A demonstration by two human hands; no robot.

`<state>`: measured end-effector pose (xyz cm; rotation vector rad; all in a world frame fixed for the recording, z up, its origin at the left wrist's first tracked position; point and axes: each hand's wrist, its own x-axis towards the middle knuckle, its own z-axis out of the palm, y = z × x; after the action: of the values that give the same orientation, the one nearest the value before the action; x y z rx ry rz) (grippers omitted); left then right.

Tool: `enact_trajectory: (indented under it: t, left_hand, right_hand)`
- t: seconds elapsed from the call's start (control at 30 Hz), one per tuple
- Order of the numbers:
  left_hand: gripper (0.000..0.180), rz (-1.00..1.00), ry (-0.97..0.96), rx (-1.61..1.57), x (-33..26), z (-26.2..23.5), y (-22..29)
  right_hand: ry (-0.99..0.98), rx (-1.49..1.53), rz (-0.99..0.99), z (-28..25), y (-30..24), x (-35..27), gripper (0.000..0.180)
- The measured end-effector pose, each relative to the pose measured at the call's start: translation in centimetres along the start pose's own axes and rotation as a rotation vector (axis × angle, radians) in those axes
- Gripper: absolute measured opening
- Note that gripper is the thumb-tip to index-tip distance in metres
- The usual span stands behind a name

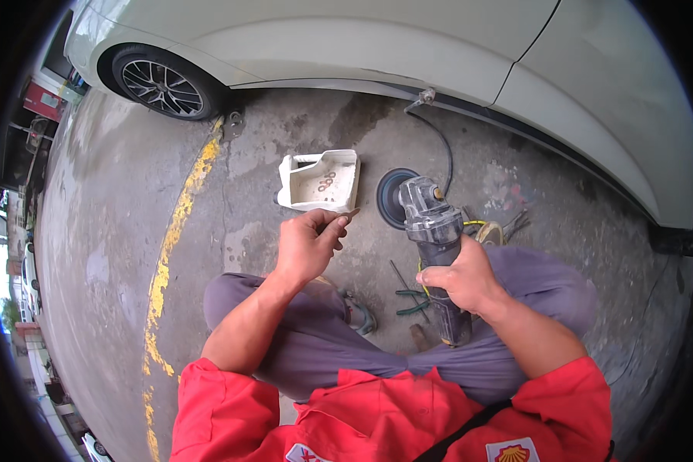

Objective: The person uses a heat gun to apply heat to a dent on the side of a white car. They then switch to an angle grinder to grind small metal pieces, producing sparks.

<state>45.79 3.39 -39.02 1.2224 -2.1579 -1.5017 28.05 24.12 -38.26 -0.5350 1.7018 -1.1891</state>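
My right hand [466, 279] is wrapped around the dark body of an angle grinder [431, 223]. The grinder's round dark disc [395, 198] faces left, above the concrete. My left hand [309, 242] pinches a small brownish piece [353, 215] between thumb and forefinger, too small to make out fully. Just beyond that hand is a cut-open white plastic jug [321, 202] on its side, with several reddish-brown rings [327, 182] lying in it. Between my legs, green-handled pliers [413, 302] and a thin rod [402, 276] lie on the ground.
A pale car [408, 38] stands across the far side, with its wheel [165, 85] at far left. A metal clamp [426, 97] sits at its sill, and a dark cable [449, 150] runs down from it. A worn yellow line [179, 208] crosses the concrete at left.
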Motion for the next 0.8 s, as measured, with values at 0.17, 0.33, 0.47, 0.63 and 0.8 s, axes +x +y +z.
enact_trajectory:
  t: [0.17,0.33,0.47,0.63,0.8]
  left_hand:
    - [0.019,-0.038,-0.130,-0.164,0.4,0.6,-0.2]
    - [0.018,-0.163,-0.217,-0.275,0.7,0.2,-0.3]
    - [0.018,-0.226,-0.204,-0.308,1.1,0.0,-1.0]
    - [0.017,-0.195,-0.249,-0.334,0.8,0.3,-0.6]
    - [0.014,0.056,-0.138,-0.054,-0.2,0.6,-1.4]
  right_hand:
    - [-0.027,-0.034,-0.047,0.4,0.3,0.2,0.043]
    - [0.015,-0.080,-0.047,0.2,0.8,0.0,0.047]
    - [0.026,-0.069,-0.060,0.4,0.6,-0.2,0.048]
    - [-0.014,-0.094,-0.043,0.5,1.0,0.1,0.047]
    - [-0.001,-0.047,0.026,0.3,0.7,0.1,0.044]
